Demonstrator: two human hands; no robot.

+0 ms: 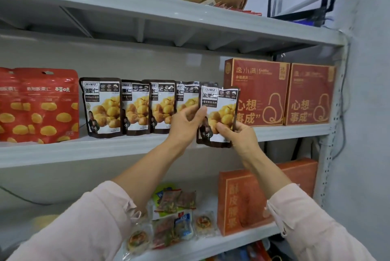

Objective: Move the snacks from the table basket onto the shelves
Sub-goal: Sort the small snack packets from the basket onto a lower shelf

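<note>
The left grip (184,125) pinched the left side of the chestnut bag (221,108), and the right grip (240,135) pinched its bottom corner. The bag stood upright between the two, its bottom hanging just in front of the front edge of the middle shelf (84,151). A row of the same bags (135,106) stood just left of it. Red boxes (261,91) stood close on the right, leaving a small gap for room

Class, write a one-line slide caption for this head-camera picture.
Left hand and right hand hold a chestnut pouch at the middle shelf, beside four standing matching pouches.
</note>
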